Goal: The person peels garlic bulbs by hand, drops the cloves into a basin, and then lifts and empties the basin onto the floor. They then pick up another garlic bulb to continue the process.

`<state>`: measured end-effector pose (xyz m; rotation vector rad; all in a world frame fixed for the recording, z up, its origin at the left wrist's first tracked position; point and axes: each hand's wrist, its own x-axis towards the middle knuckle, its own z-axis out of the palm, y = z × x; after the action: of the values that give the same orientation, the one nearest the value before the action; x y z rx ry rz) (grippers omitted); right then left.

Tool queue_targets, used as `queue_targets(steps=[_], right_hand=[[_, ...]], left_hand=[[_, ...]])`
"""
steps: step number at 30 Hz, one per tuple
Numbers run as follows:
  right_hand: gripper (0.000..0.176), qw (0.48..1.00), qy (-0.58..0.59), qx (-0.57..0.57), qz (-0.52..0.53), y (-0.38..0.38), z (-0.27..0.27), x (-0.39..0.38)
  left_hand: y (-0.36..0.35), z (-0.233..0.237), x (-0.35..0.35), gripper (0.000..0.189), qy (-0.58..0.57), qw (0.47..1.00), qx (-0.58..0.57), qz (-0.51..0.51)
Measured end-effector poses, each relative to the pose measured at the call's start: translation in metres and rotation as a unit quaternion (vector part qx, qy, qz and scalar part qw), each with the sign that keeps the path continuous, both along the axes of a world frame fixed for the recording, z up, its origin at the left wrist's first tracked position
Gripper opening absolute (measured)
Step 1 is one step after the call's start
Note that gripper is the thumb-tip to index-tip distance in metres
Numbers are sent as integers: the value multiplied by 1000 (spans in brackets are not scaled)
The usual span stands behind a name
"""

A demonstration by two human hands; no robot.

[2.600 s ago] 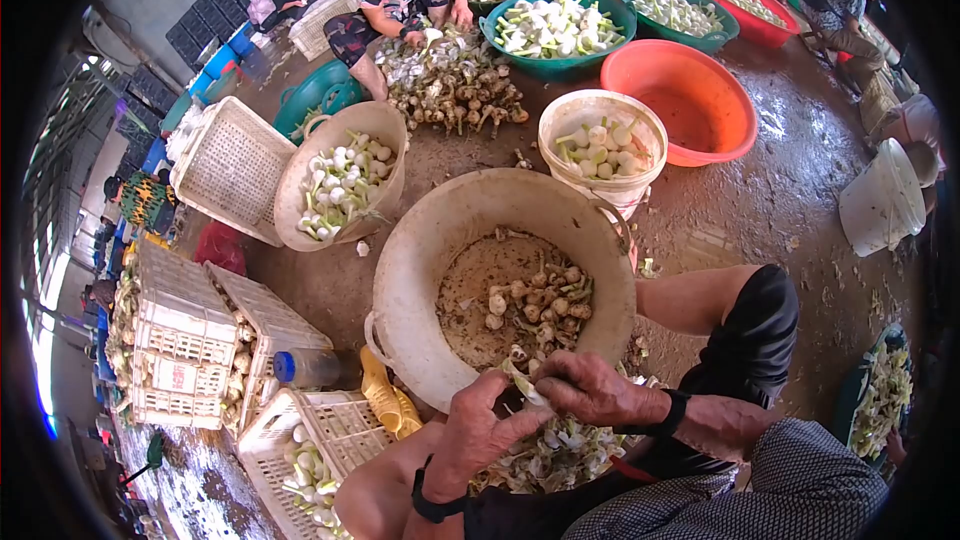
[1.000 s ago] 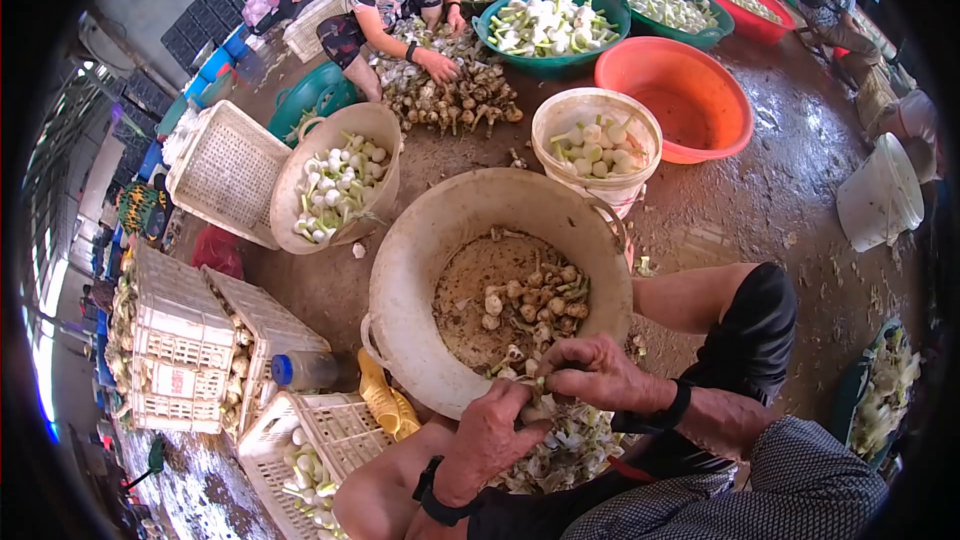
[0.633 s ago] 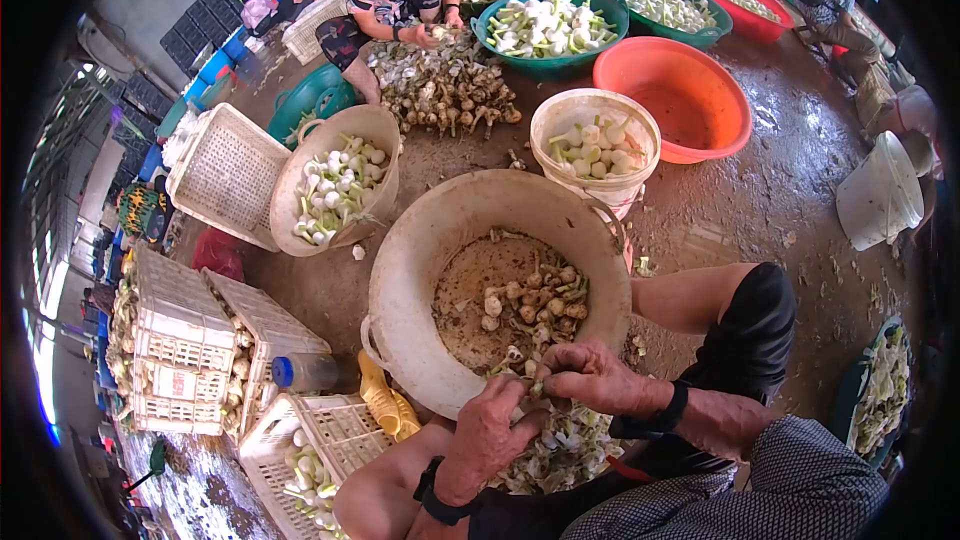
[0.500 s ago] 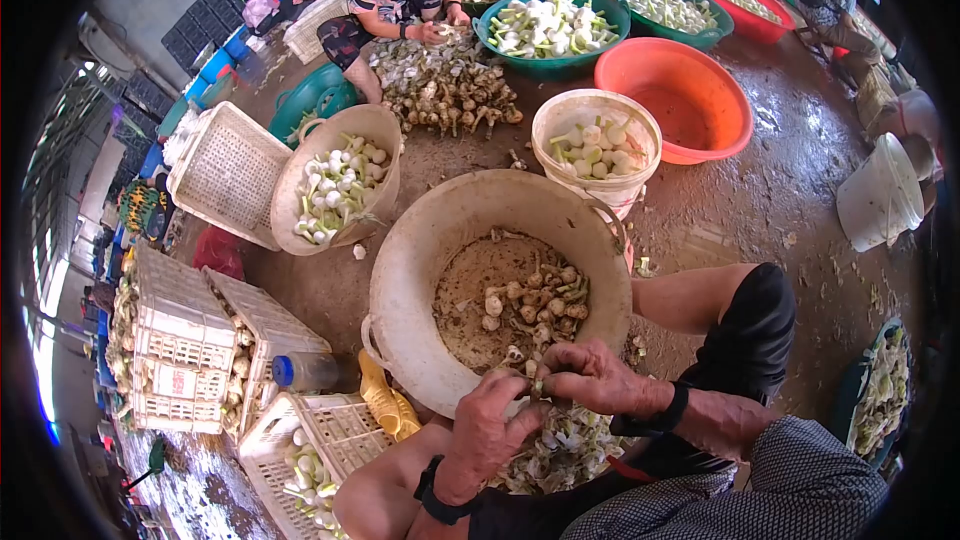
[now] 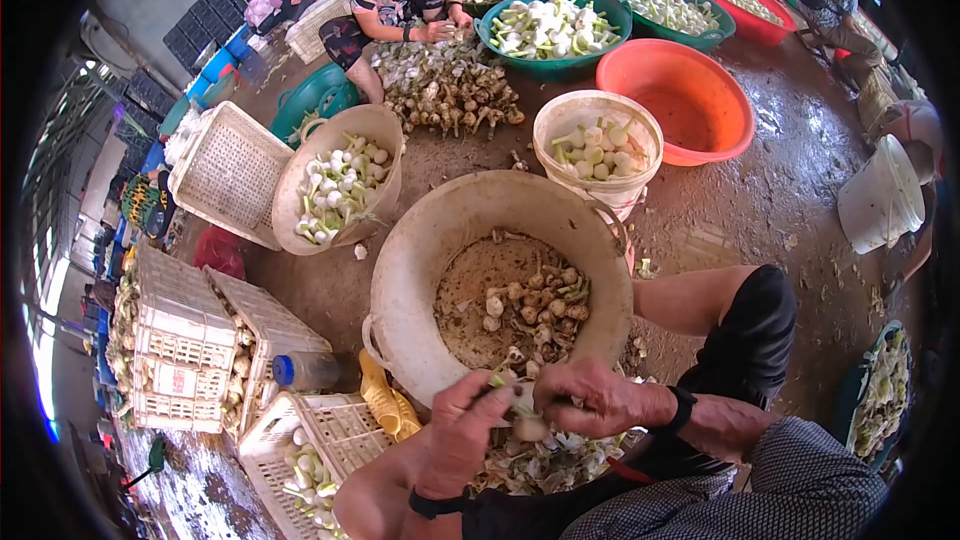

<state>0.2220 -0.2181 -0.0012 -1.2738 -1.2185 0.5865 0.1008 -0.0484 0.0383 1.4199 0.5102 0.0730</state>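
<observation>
My left hand (image 5: 465,432) is closed on a garlic bulb (image 5: 530,428) by its stem; the green stem end sticks up past the thumb and the bulb hangs to the right. Close against it, the fingers of my right hand (image 5: 602,398) are curled on the bulb's outer skin; the fingertips are partly hidden. Both hands are over the near rim of a wide beige tub (image 5: 405,275). Inside the tub lie unpeeled brown garlic bulbs (image 5: 545,305) and dirt. Beneath my hands is a heap of stripped garlic skins (image 5: 560,462).
A white bucket (image 5: 598,155) of peeled garlic and an orange basin (image 5: 680,100) stand beyond the tub. Left are a beige tub (image 5: 290,202), crates (image 5: 180,345), a capped jar (image 5: 310,370) and a yellow shoe (image 5: 385,402). Another person (image 5: 385,5) sits by a garlic pile.
My hands were together at the tub's rim; now they are slightly apart, with the garlic bulb showing between them. The left hand has turned, bringing the green stem upward.
</observation>
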Motion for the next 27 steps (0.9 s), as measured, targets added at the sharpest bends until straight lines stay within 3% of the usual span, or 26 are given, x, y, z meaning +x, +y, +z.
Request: queue_targets(steps=[1,3,5,7,12,14,15,16,17,18,21,22,25,26,27], right_hand=[[10,1000,1,0,0,-2,1,-2],[12,989,-8,-64,136,-6,2,-9],[11,987,-42,-34,150,-2,-19,-27],[17,970,-139,-34,199,-1,-32,-43],[19,914,-265,-186,245,0,-58,-58],[26,991,-37,-119,41,8,-56,-41],[26,991,-48,-116,41,10,-44,-34],[31,973,166,-160,10,9,-25,-30],[38,907,373,-195,-20,11,-14,-25],[45,882,433,-182,28,10,-25,-25],[45,860,493,-132,7,12,-13,-32],[46,828,543,-138,-3,15,-30,-34],[46,802,587,-110,3,18,-48,-30],[44,845,516,-139,-13,12,-34,-30],[44,847,514,-138,-14,11,-27,-31]], left_hand=[[4,-1,-1,13,1,1000,0,0],[17,-7,-3,15,-32,995,-57,72],[20,-6,-4,15,-26,997,-14,75],[17,8,1,19,-79,986,-56,137],[19,25,-2,23,-86,989,-84,90],[21,12,-4,23,-96,993,-27,65],[22,4,-5,23,-101,994,29,40],[19,-1,-6,23,-108,993,12,52],[17,6,-6,24,-98,994,-29,48],[19,6,-6,23,-105,994,-4,39],[19,4,-10,21,-103,994,10,40],[19,3,-12,20,-90,995,-4,50],[21,0,-16,19,-47,998,23,32],[20,-1,-16,17,-35,999,26,21],[19,1,-13,17,-38,999,27,20]])
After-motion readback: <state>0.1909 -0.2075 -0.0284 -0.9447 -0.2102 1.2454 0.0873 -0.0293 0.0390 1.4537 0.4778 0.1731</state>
